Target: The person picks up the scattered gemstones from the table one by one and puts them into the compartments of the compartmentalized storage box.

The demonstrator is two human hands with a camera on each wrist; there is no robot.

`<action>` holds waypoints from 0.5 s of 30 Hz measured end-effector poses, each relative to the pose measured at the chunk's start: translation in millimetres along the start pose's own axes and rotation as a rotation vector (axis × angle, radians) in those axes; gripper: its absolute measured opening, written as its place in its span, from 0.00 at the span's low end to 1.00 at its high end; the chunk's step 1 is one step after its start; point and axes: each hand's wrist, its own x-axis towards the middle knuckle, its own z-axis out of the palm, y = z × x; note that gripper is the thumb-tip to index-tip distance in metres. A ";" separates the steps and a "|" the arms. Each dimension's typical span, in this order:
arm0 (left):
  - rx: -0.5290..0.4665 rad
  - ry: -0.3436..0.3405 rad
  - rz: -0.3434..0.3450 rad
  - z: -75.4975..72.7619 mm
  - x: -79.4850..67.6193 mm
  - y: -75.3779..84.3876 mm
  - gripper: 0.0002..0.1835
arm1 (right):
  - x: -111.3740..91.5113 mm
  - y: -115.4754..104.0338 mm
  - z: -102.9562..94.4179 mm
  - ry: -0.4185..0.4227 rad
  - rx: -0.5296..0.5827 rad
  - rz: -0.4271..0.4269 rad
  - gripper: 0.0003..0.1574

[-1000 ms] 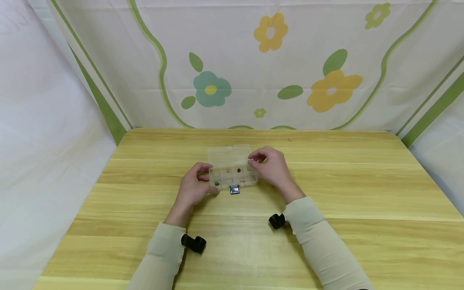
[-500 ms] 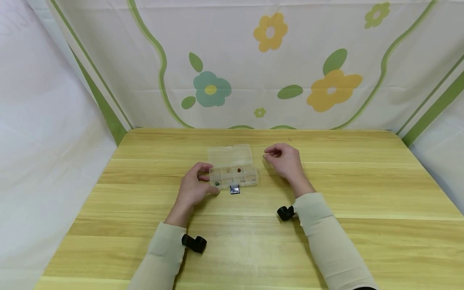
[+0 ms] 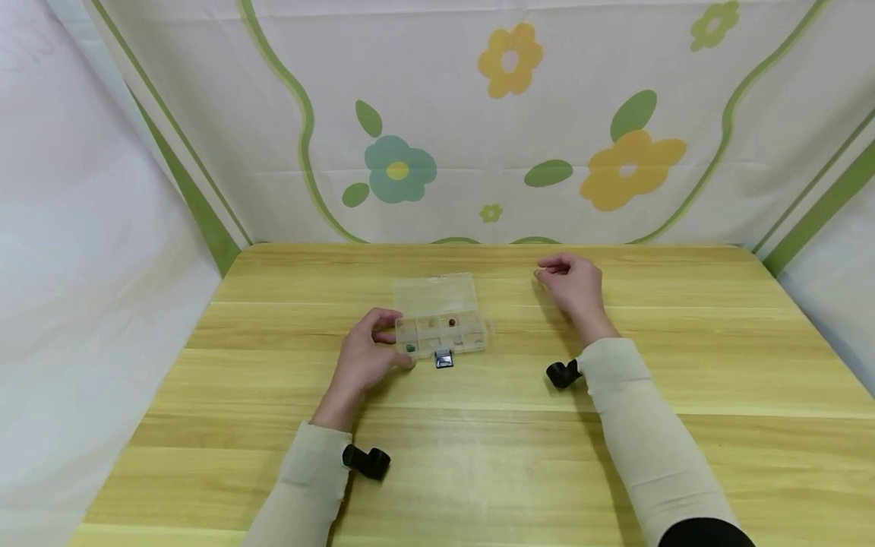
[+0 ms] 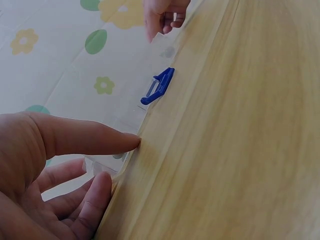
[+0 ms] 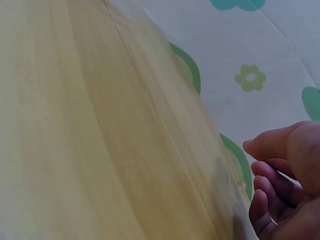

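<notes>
A clear plastic compartment box (image 3: pixel 428 343) stands on the table with its lid (image 3: pixel 434 295) laid back. Inside are a reddish-brown bead (image 3: pixel 452 323) and a dark green bead (image 3: pixel 410 348), with other pale bits. Its blue latch (image 4: pixel 159 87) hangs at the front edge. My left hand (image 3: pixel 365 349) holds the box's left end, thumb at the front and fingers round the side. Off to the right, my right hand (image 3: pixel 574 289) is over the back of the table, fingers loosely bent, nothing visible between them. A tiny clear bead (image 5: pixel 242 185) shows close to these fingers in the right wrist view.
The wooden table (image 3: pixel 437 471) ends at the back against a white cloth (image 3: pixel 451 99) printed with flowers. More white cloth (image 3: pixel 102 266) hangs at the sides. A small black camera (image 3: pixel 368 462) is on my left wrist, another (image 3: pixel 563 374) on my right.
My right hand has left the right end of the box and moved right and back across the table. The left hand and the box have stayed in place.
</notes>
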 end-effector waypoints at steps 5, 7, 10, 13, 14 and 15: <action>0.003 -0.001 0.007 1.5 -0.8 0.5 0.40 | 3.8 5.6 -6.6 0.002 -0.015 0.029 0.17; 0.004 -0.002 0.009 2.0 -1.0 0.9 0.40 | 4.9 7.7 -9.1 0.008 -0.017 0.035 0.18; 0.008 0.000 0.010 2.2 -1.1 1.2 0.40 | 6.7 10.4 -12.3 0.018 -0.025 0.043 0.18; 0.015 0.001 0.013 1.8 -1.6 1.3 0.40 | 8.3 12.1 -14.4 0.031 -0.026 0.055 0.20; 0.015 0.001 0.012 1.7 -1.6 1.4 0.40 | 9.1 12.5 -14.7 0.034 -0.027 0.057 0.21; 0.017 0.001 0.013 1.4 -1.7 1.4 0.40 | 9.7 12.6 -14.8 0.038 -0.027 0.057 0.22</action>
